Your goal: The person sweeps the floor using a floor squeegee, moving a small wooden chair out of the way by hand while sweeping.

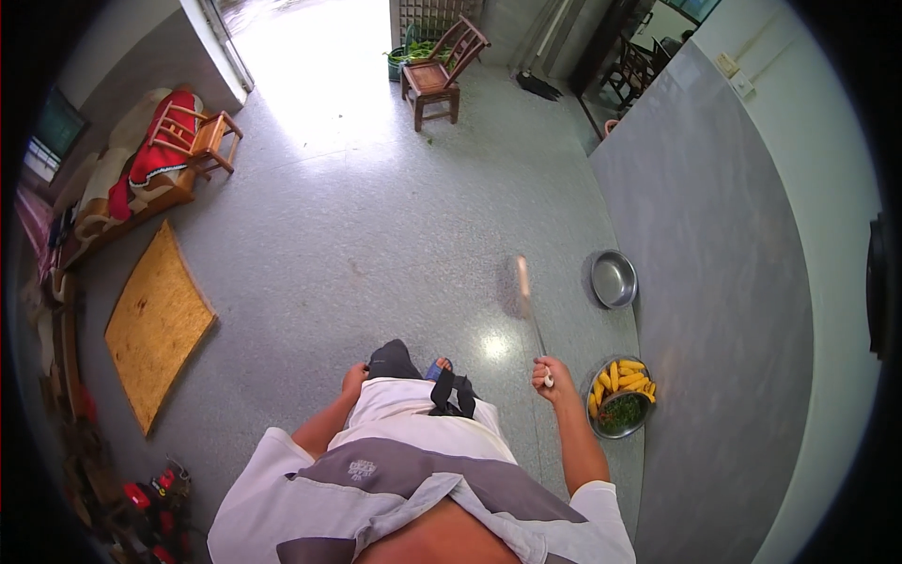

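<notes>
My right hand [552, 378] grips the handle end of a long thin tool [522, 278] that reaches forward over the floor. Its far part is pale pinkish and blurred, so its exact kind is unclear. My left hand [355, 379] hangs at my left side beside the dark trouser leg; its fingers are partly hidden, and whether it holds anything cannot be told. To the right of my right hand stands a metal basin with yellow corn cobs [629, 378] and a smaller bowl of chopped greens [621, 414]. An unfilled metal basin [614, 280] is farther forward against the wall.
A wooden chair [430, 77] stands by the bright doorway near leafy greens. Another wooden chair [206, 137] is beside a sofa with a red cloth [158, 153]. A yellow-brown board [158, 328] lies on the floor at left, with red power tools [162, 497] nearer me.
</notes>
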The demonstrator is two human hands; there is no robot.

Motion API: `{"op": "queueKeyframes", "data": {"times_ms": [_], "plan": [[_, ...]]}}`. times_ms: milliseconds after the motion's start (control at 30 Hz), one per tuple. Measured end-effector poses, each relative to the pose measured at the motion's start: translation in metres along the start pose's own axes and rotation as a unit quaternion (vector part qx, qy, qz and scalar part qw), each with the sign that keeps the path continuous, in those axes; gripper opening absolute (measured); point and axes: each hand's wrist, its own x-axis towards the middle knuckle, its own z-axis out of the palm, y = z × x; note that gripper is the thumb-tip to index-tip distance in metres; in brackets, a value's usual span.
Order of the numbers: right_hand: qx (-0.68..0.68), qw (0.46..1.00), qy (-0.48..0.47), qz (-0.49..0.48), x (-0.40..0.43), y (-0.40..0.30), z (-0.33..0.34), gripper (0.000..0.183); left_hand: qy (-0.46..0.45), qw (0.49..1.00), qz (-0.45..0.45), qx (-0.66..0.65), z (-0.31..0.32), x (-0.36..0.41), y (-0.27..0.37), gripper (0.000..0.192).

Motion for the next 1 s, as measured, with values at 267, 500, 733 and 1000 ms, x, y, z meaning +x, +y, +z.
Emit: {"op": "queueKeyframes", "data": {"times_ms": [267,500,733,1000], "plan": [[-0.080,0.981,0.174,-0.035,0.078,0.009,-0.016,0.019,-0.062,0.998,-0.010,-0.007,0.005,-0.009,-0.017,0.023],[-0.081,0.992,0.023,0.090,0.149,0.106,0.138,0.012,-0.105,0.978,-0.143,-0.107,0.005,0.028,-0.033,0.025],[0.131,0.948,-0.161,0.241,0.191,0.018,0.182,0.010,-0.126,0.991,-0.044,-0.023,-0.034,0.090,0.054,0.024],[-0.012,0.985,-0.138,0.106,0.148,-0.089,0.181,0.021,-0.106,0.993,-0.029,-0.034,-0.031,0.149,0.071,0.022]]}}
